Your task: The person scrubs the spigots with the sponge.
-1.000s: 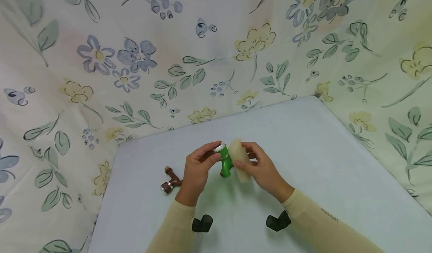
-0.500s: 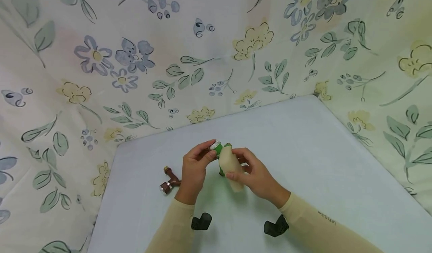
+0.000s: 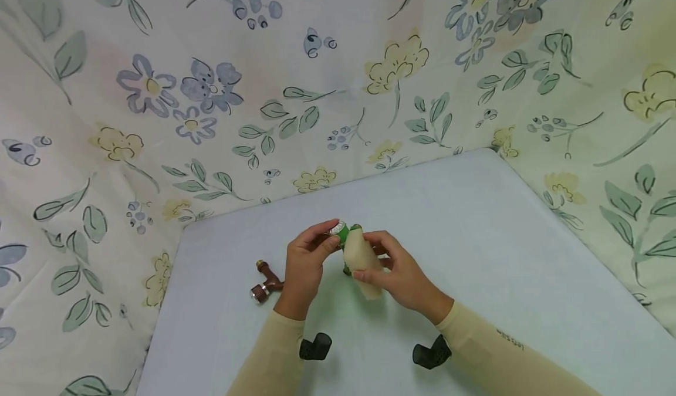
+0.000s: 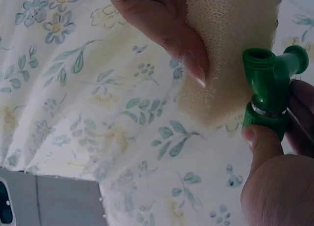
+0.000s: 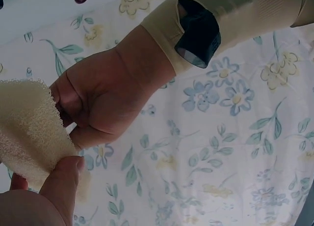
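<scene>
A green tap (image 3: 342, 232) with a silvery band is pinched at its handle end by my left hand (image 3: 306, 262), thumb on the near side. In the left wrist view, the spout and open inlet of the tap (image 4: 270, 81) point up and away from the thumb. My right hand (image 3: 397, 271) holds a cream, porous sponge (image 3: 361, 254) between thumb and fingers. From the head view the sponge covers much of the tap's body; whether they touch is hard to tell. The right wrist view shows the rough, open-pored face of the sponge (image 5: 29, 123).
A brown tap (image 3: 268, 283) with a brass-coloured end lies on the white tabletop (image 3: 475, 226), left of my left forearm and partly behind it. Floral cloth (image 3: 222, 91) hangs along the back and sides. Dark wrist cameras (image 3: 315, 347) stick out from both sleeves.
Over the second, the sponge has come left across the tap's body, now covering much of it. The tap has tilted slightly in my left hand. Little differs in the last half second.
</scene>
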{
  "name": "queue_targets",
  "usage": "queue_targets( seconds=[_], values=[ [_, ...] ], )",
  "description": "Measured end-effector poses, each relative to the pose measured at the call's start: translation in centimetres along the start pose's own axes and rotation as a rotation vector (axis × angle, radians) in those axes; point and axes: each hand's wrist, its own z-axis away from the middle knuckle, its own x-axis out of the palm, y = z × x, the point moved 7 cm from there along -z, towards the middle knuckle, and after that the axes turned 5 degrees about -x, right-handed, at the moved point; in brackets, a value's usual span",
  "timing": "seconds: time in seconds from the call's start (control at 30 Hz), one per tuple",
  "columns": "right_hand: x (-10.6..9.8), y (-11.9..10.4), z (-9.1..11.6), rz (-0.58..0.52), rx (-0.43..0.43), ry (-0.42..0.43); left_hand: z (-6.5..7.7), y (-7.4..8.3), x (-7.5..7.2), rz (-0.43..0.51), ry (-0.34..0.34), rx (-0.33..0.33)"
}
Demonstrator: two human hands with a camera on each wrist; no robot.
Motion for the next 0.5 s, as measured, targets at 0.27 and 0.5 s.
queue_targets(
  seconds=[0.27,0.5],
  values=[
    [-0.7,1.1,-0.4,0.026,0.053,0.035,0.2,0.3,0.2,0.038,-0.025,0.002],
    [-1.3,1.8,-0.5,0.062,0.076,0.068,0.6,0.6,0.4,0.033,-0.045,-0.002]
  ],
)
